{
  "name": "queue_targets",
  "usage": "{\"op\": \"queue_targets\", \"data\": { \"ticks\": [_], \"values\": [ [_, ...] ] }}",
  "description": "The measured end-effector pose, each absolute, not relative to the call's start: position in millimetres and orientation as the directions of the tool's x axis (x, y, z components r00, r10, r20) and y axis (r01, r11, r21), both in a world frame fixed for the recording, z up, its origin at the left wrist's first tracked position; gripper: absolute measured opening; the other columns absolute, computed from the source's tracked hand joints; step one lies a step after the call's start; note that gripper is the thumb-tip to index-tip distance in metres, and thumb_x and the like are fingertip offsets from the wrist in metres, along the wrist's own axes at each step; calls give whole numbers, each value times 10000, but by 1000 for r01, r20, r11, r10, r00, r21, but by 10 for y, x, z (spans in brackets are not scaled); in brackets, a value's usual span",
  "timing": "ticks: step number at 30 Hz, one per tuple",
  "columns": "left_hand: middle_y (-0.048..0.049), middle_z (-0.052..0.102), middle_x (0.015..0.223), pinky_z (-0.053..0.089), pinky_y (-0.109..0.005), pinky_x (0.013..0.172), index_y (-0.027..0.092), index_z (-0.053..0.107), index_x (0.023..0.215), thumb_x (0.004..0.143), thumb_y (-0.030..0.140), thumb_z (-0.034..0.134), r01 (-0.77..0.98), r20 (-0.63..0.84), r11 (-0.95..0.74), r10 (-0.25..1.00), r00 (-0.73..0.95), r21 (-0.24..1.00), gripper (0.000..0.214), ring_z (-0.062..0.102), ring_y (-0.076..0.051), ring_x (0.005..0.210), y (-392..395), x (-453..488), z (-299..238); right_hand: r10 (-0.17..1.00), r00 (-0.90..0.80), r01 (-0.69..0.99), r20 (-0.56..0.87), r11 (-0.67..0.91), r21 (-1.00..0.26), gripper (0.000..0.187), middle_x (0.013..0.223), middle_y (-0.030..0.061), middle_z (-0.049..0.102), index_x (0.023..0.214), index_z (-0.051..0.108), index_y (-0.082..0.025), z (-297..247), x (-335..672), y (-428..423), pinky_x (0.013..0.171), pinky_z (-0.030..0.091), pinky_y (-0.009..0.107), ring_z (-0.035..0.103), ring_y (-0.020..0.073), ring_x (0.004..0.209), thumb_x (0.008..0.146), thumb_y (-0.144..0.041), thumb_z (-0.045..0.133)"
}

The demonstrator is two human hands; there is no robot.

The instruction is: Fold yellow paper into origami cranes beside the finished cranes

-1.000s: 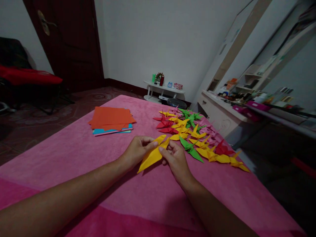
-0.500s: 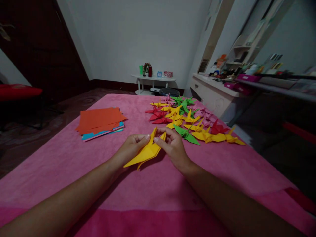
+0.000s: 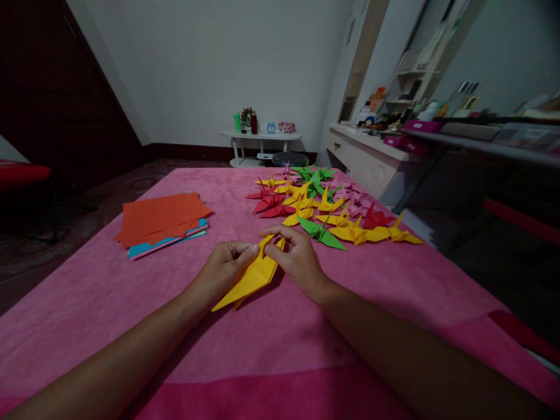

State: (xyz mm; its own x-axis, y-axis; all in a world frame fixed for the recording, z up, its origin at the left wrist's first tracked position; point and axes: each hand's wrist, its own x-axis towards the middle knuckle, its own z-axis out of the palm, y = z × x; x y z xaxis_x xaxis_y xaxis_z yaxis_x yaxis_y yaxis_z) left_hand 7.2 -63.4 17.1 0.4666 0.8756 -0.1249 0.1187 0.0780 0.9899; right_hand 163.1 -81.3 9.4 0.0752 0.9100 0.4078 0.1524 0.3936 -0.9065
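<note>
A yellow origami crane (image 3: 252, 276), folded from paper, is held between both hands just over the pink cloth. My left hand (image 3: 230, 261) is closed on its left side, the thumb pressed near the narrow upright point. On the other side my right hand (image 3: 297, 256) pinches the upper part, its thumb and index finger around the pointed tips. The fingers underneath are hidden by the paper. Just beyond my right hand lies a green paper crane (image 3: 321, 233), close to a yellow paper crane (image 3: 356, 234).
Several red, yellow, green and pink paper cranes cover the far right of the pink-clothed table (image 3: 144, 326). A stack of orange paper sheets (image 3: 161, 216) over blue ones lies at the left. Further back stand a small white table (image 3: 262, 136) and a dresser (image 3: 371, 154).
My right thumb and index finger have moved in closer to the crane's upright point, and the tips now sit closer together. The whole view has shifted slightly, so everything appears further left.
</note>
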Motion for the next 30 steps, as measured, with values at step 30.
{"op": "queue_targets", "data": {
  "ticks": [30],
  "values": [
    [-9, 593, 609, 337, -194, 482, 115, 696, 704, 768, 468, 660, 89, 29, -83, 870, 492, 993, 360, 463, -93, 528, -633, 78, 97, 948, 38, 24, 315, 315, -949, 224, 684, 0, 573, 705, 635, -199, 90, 1611, -884, 625, 419, 257, 526, 151, 669, 810, -394, 603]
  ]
}}
